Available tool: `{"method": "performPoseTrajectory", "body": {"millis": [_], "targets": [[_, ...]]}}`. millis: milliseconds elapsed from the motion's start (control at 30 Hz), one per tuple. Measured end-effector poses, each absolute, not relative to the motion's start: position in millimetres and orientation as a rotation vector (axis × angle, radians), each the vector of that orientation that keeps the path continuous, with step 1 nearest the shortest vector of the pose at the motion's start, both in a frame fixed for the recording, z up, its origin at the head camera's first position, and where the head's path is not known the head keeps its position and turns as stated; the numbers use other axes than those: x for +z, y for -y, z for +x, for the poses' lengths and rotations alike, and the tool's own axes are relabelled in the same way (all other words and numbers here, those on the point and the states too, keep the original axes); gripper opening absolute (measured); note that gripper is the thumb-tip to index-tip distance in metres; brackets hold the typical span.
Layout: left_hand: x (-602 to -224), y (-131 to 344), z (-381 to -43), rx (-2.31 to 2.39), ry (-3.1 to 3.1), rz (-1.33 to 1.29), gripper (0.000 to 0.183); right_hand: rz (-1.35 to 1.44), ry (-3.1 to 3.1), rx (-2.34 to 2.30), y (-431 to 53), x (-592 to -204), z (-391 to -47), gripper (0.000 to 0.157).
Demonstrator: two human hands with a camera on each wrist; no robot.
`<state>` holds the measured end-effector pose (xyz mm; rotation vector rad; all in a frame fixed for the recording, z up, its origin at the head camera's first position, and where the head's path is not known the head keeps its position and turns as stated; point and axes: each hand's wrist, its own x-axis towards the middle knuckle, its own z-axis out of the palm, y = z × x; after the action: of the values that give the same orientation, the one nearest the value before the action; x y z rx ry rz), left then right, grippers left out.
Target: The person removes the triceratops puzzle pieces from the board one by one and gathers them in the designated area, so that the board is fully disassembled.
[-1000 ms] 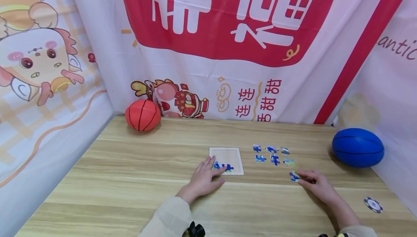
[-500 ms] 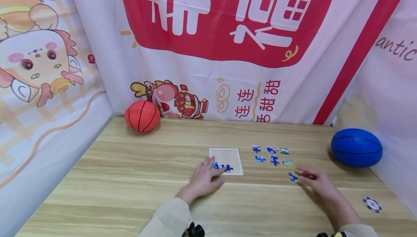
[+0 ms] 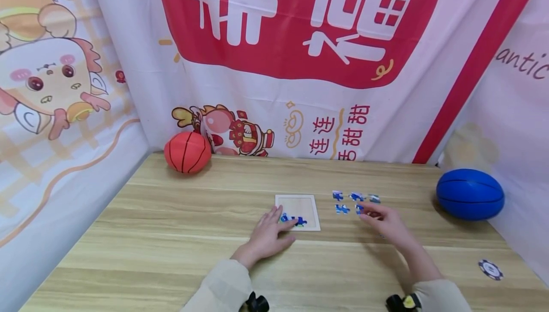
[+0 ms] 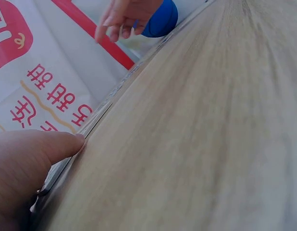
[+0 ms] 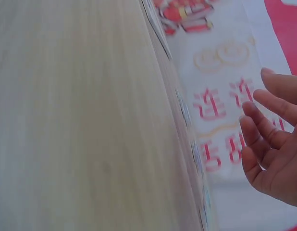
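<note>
My left hand (image 3: 270, 233) lies with fingers extended on the left edge of a shallow white-rimmed puzzle tray (image 3: 317, 216). Joined blue jigsaw pieces (image 3: 285, 217) sit along the tray's near side, partly under its fingers. In the left wrist view the left thumb (image 4: 62, 147) is at the tray's edge. My right hand (image 3: 391, 224) hovers above the loose pieces right of the tray, near a blue puzzle piece (image 3: 358, 209). The right wrist view shows that hand's fingers (image 5: 256, 130) loosely bent and apart from the thumb, holding nothing. It hides some nearer pieces.
More loose puzzle pieces (image 3: 342, 209) lie in rows between tray and right hand. A red ball (image 3: 188, 152) stands at the back left, a blue ball (image 3: 470, 194) at the right. A poker chip (image 3: 491, 269) lies near the right edge. Printed cloth hangs behind the table.
My right hand has left the nearest green-and-blue piece at the right and moved left and away from me, over the other loose pieces. The left hand stays on the tray.
</note>
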<state>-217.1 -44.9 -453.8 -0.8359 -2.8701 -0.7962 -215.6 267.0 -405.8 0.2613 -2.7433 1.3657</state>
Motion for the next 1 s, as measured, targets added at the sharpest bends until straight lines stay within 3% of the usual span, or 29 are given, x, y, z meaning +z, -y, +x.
{"method": "performPoseTrajectory", "body": {"millis": [400, 667, 1000], "targets": [[-450.1, 55.4, -223.2, -0.834, 2.809, -0.789, 0.048, 0.473, 2.724, 1.478, -191.1, -414.5, -237.9, 0.033], [-454.5, 63.9, -228.5, -0.799, 2.822, -0.768, 0.046, 0.581, 2.731, 1.515, -163.0, -428.8, -240.8, 0.029], [-456.6, 62.9, -228.4, -0.737, 2.844, -0.759, 0.044, 0.665, 2.776, 1.276, -150.6, -445.2, -237.4, 0.036]]}}
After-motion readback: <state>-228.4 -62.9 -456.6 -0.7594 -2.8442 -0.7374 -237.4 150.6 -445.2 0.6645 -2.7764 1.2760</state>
